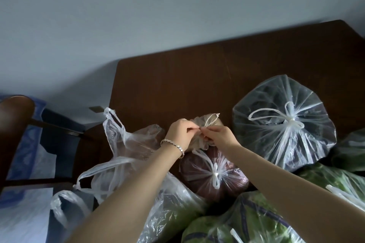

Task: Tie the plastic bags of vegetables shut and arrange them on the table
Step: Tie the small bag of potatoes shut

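- The dark brown wooden table [177, 77] fills the middle and right, its far half bare, bags crowding its near edge.
- A big clear bag [284, 124] sits at the right, knotted at the top with its handles looped, dark contents showing through the plastic.
- Loose, untied clear bags [126, 144] slump at the left edge of the table, handles hanging open toward the near left.
- Bags of green vegetables [246, 221] lie nearest, along the bottom and lower right.
- A tied bag of reddish-purple vegetables [213, 175] rests in the near middle, its white knot facing up, just under the forearms.
- A small brownish bag [207, 124] lies just beyond it, in the centre of the table, its thin pale handles drawn into strands.
- The left hand [180, 133], with a silver bracelet [173, 145] on the wrist, pinches one strand at the bag's top, fingers closed tight.
- The right hand [221, 134] pinches the other strand, its fingertips meeting those of the left hand right over the bag's gathered mouth.
- A dark wooden chair [23, 112] stands to the far left, off the table.
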### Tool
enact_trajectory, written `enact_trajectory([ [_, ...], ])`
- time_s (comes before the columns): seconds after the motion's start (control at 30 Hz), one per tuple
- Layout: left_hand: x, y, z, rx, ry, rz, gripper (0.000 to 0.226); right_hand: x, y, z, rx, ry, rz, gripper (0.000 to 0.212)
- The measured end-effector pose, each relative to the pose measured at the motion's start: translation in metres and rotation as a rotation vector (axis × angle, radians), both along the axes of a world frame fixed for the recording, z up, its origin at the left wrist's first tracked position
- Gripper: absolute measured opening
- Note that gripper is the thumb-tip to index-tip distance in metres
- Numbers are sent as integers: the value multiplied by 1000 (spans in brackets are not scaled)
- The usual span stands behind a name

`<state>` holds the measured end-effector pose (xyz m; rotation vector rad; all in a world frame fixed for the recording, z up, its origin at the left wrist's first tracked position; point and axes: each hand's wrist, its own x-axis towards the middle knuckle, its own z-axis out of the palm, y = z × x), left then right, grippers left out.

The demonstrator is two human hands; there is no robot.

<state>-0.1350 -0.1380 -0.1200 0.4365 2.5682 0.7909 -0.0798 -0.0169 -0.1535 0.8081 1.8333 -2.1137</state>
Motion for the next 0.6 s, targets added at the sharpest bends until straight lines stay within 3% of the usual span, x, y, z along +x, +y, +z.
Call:
enact_trajectory([
  [0.17,-1,-7,-3,-82,-4,32,18,-2,4,-2,96,12,-116,16],
  [0.6,-8,4,-3,-165,-137,-17,19,-7,0,-1,287,107,-9,12],
])
